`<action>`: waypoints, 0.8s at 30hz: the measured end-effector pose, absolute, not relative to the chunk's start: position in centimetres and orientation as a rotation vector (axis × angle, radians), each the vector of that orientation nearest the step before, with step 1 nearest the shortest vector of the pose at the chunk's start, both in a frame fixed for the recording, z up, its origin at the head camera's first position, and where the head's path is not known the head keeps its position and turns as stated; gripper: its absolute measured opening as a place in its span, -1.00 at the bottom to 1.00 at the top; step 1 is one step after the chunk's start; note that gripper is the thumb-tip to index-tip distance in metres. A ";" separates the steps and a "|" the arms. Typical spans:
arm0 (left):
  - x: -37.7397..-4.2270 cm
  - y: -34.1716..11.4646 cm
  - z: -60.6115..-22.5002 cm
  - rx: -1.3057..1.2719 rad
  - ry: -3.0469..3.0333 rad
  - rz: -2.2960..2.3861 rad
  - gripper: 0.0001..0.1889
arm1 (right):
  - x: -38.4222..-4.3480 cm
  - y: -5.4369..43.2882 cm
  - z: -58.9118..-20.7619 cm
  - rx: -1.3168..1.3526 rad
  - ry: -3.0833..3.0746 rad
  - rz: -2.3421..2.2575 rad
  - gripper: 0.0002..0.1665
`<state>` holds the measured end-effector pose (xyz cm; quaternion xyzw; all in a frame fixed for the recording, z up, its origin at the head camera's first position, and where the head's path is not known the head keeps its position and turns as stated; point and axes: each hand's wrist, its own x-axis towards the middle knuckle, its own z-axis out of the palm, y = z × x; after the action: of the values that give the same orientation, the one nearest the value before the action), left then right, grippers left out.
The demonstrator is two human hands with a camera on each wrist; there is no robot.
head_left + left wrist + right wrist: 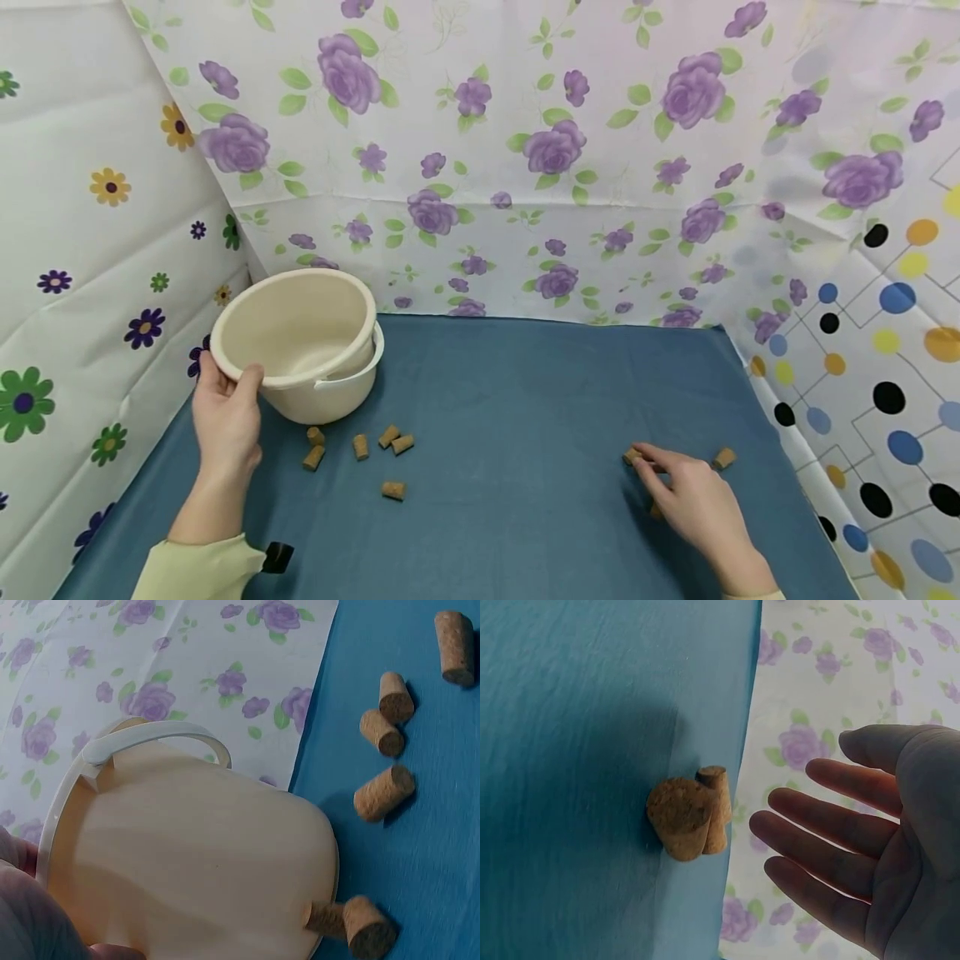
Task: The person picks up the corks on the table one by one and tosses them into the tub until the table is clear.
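My left hand (227, 417) grips the rim of a cream plastic bucket (322, 400) at the left, thumb and fingers at its near-left edge. The bucket's white handle (161, 736) hangs down the outside. Inside, only bare walls show. Several corks (361, 447) lie on the cloth in front of the bucket. At the right, my right hand (693, 496) hovers over a small group of corks, its fingertips overlapping one cork (631, 457) in the head view. The right wrist view shows loosely extended fingers (825, 851) with nothing between them, beside the clustered corks (681, 817).
A blue cloth (510, 433) covers the table. Floral sheet (495, 150) hangs behind, with patterned sheets (885, 400) at the sides. One cork (724, 458) lies beyond the right hand; a black object (277, 557) is by the left sleeve.
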<state>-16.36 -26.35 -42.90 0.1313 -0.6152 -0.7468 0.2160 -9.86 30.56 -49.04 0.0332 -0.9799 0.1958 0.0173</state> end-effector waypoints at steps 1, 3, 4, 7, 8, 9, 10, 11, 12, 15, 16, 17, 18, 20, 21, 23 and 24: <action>-16.5 -26.1 -42.9 0.354 -1.710 -2.072 -0.10 | -9.9 30.4 -49.0 0.102 -3.042 0.612 -0.55; -16.8 -25.7 -43.0 0.341 -1.714 -2.079 -0.10 | -10.0 30.2 -49.0 0.104 -3.037 0.632 -0.51; -16.9 -25.6 -43.1 0.337 -1.721 -2.080 -0.10 | -10.0 30.1 -48.9 0.102 -3.037 0.649 -0.47; -17.2 -25.1 -43.2 0.330 -1.744 -2.080 -0.11 | -10.1 29.9 -48.9 0.104 -3.042 0.683 -0.33; -17.3 -24.9 -43.2 0.329 -1.754 -2.078 -0.11 | -10.1 29.8 -48.9 0.107 -3.041 0.686 -0.27; -17.3 -24.8 -43.3 0.328 -1.767 -2.074 -0.11 | -10.1 29.8 -48.9 0.110 -3.041 0.690 -0.22; -17.3 -24.6 -43.3 0.329 -1.781 -2.068 -0.11 | -10.1 29.7 -48.9 0.116 -3.038 0.685 -0.22; -17.4 -24.5 -43.3 0.338 -1.798 -2.063 -0.11 | -10.2 29.7 -48.9 0.124 -3.036 0.679 -0.22; -17.4 -24.4 -43.4 0.347 -1.815 -2.058 -0.12 | -10.2 29.7 -49.0 0.130 -3.034 0.673 -0.21; -17.6 -24.0 -43.4 0.344 -1.853 -2.053 -0.12 | -10.2 29.7 -48.9 0.137 -3.034 0.669 -0.25; -17.7 -23.9 -43.4 0.343 -1.870 -2.047 -0.13 | -10.1 29.7 -48.9 0.136 -3.037 0.671 -0.26; -17.7 -23.7 -43.4 0.341 -1.884 -2.045 -0.13 | -10.1 29.6 -48.8 0.135 -3.041 0.675 -0.28; -17.8 -23.5 -43.4 0.331 -1.894 -2.043 -0.13 | -10.1 29.6 -48.8 0.133 -3.045 0.678 -0.30; -17.9 -23.0 -43.4 0.306 -1.912 -2.037 -0.13 | -10.1 29.5 -48.7 0.121 -3.052 0.680 -0.35; -17.9 -22.7 -43.4 0.292 -1.915 -2.036 -0.13 | -10.2 29.4 -48.7 0.118 -3.054 0.683 -0.37; -18.0 -22.1 -43.4 0.269 -1.917 -2.036 -0.14 | -10.2 29.2 -48.6 0.119 -3.054 0.693 -0.39; -18.0 -21.8 -43.4 0.255 -1.916 -2.038 -0.14 | -10.3 29.1 -48.5 0.121 -3.052 0.693 -0.40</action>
<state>-17.99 -21.84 -43.41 0.0895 -0.6728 -0.7155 0.1657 -10.26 29.14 -48.53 0.0386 -0.9744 0.2213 0.0047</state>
